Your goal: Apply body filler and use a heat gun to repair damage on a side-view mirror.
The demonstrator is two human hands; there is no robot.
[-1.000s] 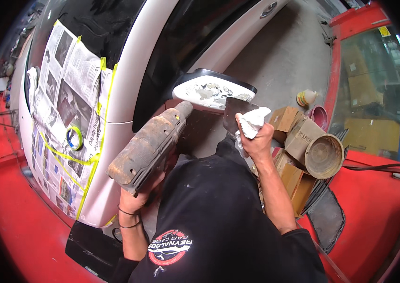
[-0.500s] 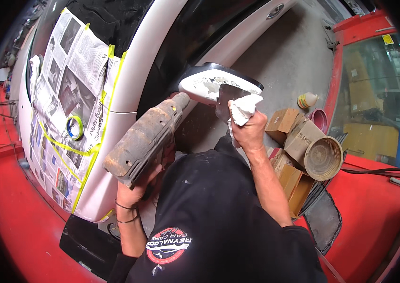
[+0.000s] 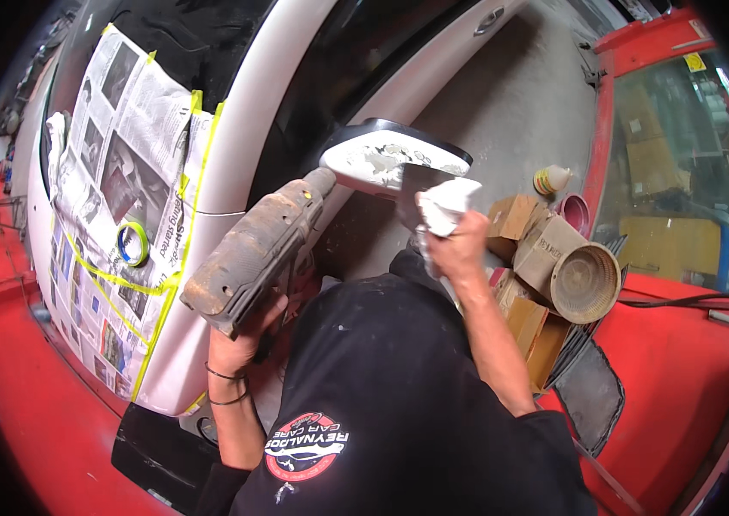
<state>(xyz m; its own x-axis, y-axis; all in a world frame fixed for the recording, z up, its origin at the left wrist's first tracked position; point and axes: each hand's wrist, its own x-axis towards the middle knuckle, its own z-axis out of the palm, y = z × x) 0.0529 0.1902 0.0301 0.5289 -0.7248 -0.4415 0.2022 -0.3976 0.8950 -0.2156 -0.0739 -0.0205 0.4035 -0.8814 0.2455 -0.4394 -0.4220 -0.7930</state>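
A worn grey-brown heat gun (image 3: 252, 254) is in my left hand (image 3: 251, 331), whose fingers wrap its underside and are partly hidden. The nozzle points at the left end of a white side mirror (image 3: 390, 157), where paint is flaked and grey patches show. My right hand (image 3: 459, 249) is closed on a broad flat scraper (image 3: 416, 182) together with a crumpled white cloth (image 3: 449, 205). The dark blade overlaps the mirror's lower edge in the picture; whether it touches cannot be made out.
The white car's bonnet carries taped newspaper (image 3: 128, 146) and a roll of yellow-green tape (image 3: 132, 243). At right stand cardboard boxes (image 3: 545, 249), a round beige basket (image 3: 585, 282) and a bottle (image 3: 551, 180), beside a red-framed glass panel (image 3: 665, 163).
My right hand has shifted slightly right and down with the scraper and cloth, leaving more of the mirror showing. The heat gun has moved a little left with the whole view.
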